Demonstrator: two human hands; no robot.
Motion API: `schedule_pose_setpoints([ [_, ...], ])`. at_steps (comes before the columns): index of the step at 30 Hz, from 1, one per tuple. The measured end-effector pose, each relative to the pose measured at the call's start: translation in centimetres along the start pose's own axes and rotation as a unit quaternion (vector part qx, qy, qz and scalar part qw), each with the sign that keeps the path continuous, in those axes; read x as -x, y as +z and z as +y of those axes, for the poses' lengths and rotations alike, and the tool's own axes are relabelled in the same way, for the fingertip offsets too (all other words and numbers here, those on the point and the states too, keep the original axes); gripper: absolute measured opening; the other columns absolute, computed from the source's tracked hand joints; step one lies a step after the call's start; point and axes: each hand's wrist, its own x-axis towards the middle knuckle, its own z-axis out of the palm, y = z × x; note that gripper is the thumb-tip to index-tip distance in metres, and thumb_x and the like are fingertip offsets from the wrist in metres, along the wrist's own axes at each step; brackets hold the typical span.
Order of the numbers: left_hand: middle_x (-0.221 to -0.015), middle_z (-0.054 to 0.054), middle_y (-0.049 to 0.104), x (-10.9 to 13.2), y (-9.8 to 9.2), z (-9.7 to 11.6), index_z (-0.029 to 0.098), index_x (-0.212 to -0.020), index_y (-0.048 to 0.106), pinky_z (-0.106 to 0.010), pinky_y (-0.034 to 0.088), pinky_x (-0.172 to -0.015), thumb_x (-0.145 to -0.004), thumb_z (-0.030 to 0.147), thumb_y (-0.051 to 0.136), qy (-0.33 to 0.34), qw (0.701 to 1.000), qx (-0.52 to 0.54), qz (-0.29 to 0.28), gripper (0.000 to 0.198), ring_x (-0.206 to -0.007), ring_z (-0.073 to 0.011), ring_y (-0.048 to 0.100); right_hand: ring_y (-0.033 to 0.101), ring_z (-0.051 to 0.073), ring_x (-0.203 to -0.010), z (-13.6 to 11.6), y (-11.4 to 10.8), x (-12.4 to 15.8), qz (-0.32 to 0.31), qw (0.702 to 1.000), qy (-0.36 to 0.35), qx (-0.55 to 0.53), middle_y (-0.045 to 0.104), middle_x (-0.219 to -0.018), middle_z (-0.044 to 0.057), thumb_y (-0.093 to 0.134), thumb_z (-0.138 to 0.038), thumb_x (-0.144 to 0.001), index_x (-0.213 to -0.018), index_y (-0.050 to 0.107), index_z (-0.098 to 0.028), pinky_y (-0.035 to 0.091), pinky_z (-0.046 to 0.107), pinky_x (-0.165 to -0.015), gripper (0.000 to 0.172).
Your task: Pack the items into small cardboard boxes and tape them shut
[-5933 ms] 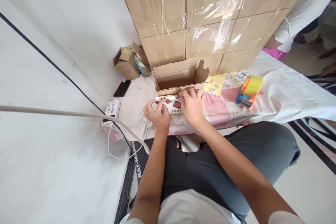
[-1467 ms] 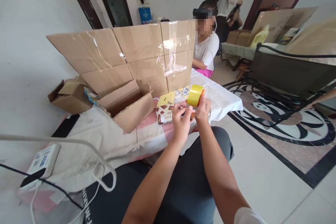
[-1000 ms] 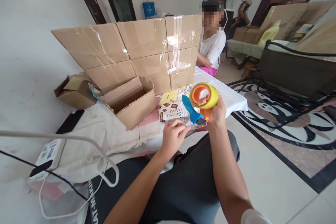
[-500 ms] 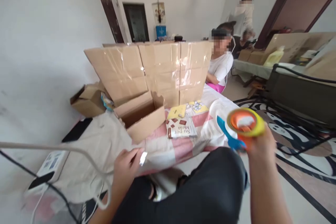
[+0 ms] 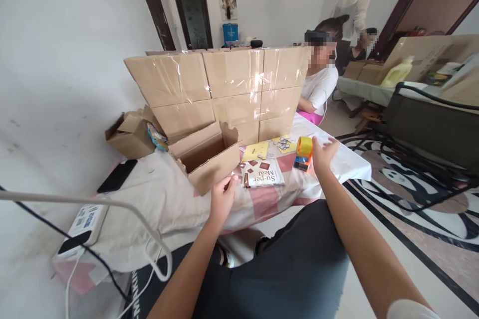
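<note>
My left hand is low at the table's near edge, fingers drawn together and touching the front corner of the open cardboard box; whether it holds anything is hidden. My right hand hovers with fingers spread just right of the yellow and orange tape dispenser, which stands on the tablecloth. A "Super Meal" packet lies flat between my hands. A yellow card lies behind it.
A taped wall of cardboard boxes stands behind the open box. A small open carton, a black phone and a white charger block with cables lie at the left. Another person sits beyond the table; someone stands farther back.
My right hand has carried the tape dispenser from above my lap to the table and let go of it. My left hand has moved up to the box's front corner.
</note>
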Motion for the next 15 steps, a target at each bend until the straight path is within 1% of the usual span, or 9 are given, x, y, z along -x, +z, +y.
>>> schedule_pose_setpoints([
  [1, -0.050, 0.003, 0.039, -0.2, 0.0, -0.1, 0.020, -0.056, 0.045, -0.026, 0.031, -0.056, -0.094, 0.052, 0.054, 0.000, 1.000, -0.001, -0.003, 0.050, -0.052, -0.0121, 0.040, 0.063, 0.019, -0.094, -0.6, 0.6, 0.5, -0.026, 0.999, -0.026, 0.035, 0.063, -0.099, 0.008, 0.053, -0.044, -0.092, -0.108, 0.051, -0.019, 0.053, 0.033, -0.081, 0.030],
  [3, -0.051, 0.003, 0.038, -0.5, 0.1, -0.4, 0.020, -0.057, 0.042, -0.026, 0.030, -0.057, -0.094, 0.052, 0.054, -0.001, 1.000, -0.003, -0.005, 0.050, -0.054, -0.0122, 0.039, 0.063, 0.020, -0.103, -1.7, 2.8, 1.8, -0.129, 0.982, -0.084, 0.108, 0.066, -0.108, 0.011, 0.060, -0.041, -0.089, -0.112, 0.056, -0.018, 0.049, 0.035, -0.093, 0.034],
  [5, -0.052, 0.003, 0.038, -0.6, 0.1, -0.9, 0.020, -0.057, 0.041, -0.026, 0.030, -0.058, -0.094, 0.052, 0.054, -0.002, 1.000, -0.008, -0.002, 0.051, -0.055, -0.0124, 0.039, 0.064, 0.025, -0.107, -2.5, 5.8, 3.4, -0.265, 0.940, -0.122, 0.177, 0.070, -0.106, 0.010, 0.075, -0.040, -0.076, -0.108, 0.063, -0.018, 0.047, 0.039, -0.100, 0.041],
  [6, -0.052, 0.003, 0.039, -0.5, 0.0, -1.1, 0.020, -0.057, 0.041, -0.026, 0.030, -0.058, -0.094, 0.051, 0.055, -0.004, 1.000, -0.011, 0.000, 0.050, -0.055, -0.0125, 0.039, 0.064, 0.028, -0.111, -2.7, 7.2, 4.1, -0.316, 0.915, -0.131, 0.214, 0.072, -0.106, 0.011, 0.082, -0.038, -0.068, -0.110, 0.065, -0.019, 0.044, 0.043, -0.103, 0.049],
  [8, -0.051, 0.003, 0.040, -0.2, -0.2, -1.5, 0.020, -0.057, 0.044, -0.026, 0.029, -0.057, -0.092, 0.050, 0.056, -0.009, 1.000, -0.016, 0.003, 0.049, -0.055, -0.0128, 0.040, 0.064, 0.035, -0.112, -3.0, 9.3, 5.0, -0.392, 0.865, -0.132, 0.283, 0.073, -0.104, 0.012, 0.087, -0.032, -0.057, -0.118, 0.066, -0.018, 0.042, 0.051, -0.104, 0.066],
  [9, -0.051, 0.003, 0.041, 0.0, -0.4, -1.7, 0.020, -0.057, 0.045, -0.026, 0.029, -0.057, -0.092, 0.050, 0.057, -0.012, 1.000, -0.017, 0.003, 0.048, -0.055, -0.0130, 0.041, 0.064, 0.037, -0.111, -3.0, 9.8, 5.2, -0.419, 0.843, -0.130, 0.312, 0.074, -0.103, 0.013, 0.088, -0.032, -0.055, -0.121, 0.066, -0.018, 0.042, 0.053, -0.103, 0.071],
  [10, -0.051, 0.003, 0.041, 0.2, -0.5, -1.9, 0.020, -0.056, 0.045, -0.026, 0.029, -0.057, -0.091, 0.050, 0.057, -0.014, 1.000, -0.018, 0.003, 0.048, -0.055, -0.0132, 0.041, 0.065, 0.037, -0.108, -3.0, 9.9, 5.2, -0.440, 0.823, -0.128, 0.336, 0.074, -0.103, 0.014, 0.088, -0.034, -0.056, -0.120, 0.066, -0.018, 0.044, 0.053, -0.100, 0.070],
  [12, -0.050, 0.002, 0.042, 0.3, -0.5, -2.0, 0.020, -0.054, 0.045, -0.026, 0.029, -0.056, -0.090, 0.050, 0.058, -0.019, 1.000, -0.015, 0.001, 0.049, -0.054, -0.0133, 0.042, 0.068, 0.034, -0.101, -3.1, 9.3, 5.0, -0.471, 0.792, -0.133, 0.365, 0.074, -0.102, 0.013, 0.085, -0.043, -0.062, -0.111, 0.069, -0.017, 0.048, 0.047, -0.093, 0.057],
  [15, -0.049, 0.003, 0.041, -0.5, -0.1, -1.8, 0.019, -0.054, 0.048, -0.026, 0.029, -0.055, -0.089, 0.052, 0.060, -0.028, 1.000, 0.002, -0.002, 0.049, -0.053, -0.0127, 0.040, 0.068, 0.029, -0.096, -3.7, 7.5, 5.4, -0.484, 0.771, -0.169, 0.377, 0.072, -0.108, 0.011, 0.077, -0.050, -0.074, -0.102, 0.068, -0.018, 0.048, 0.036, -0.083, 0.043],
])
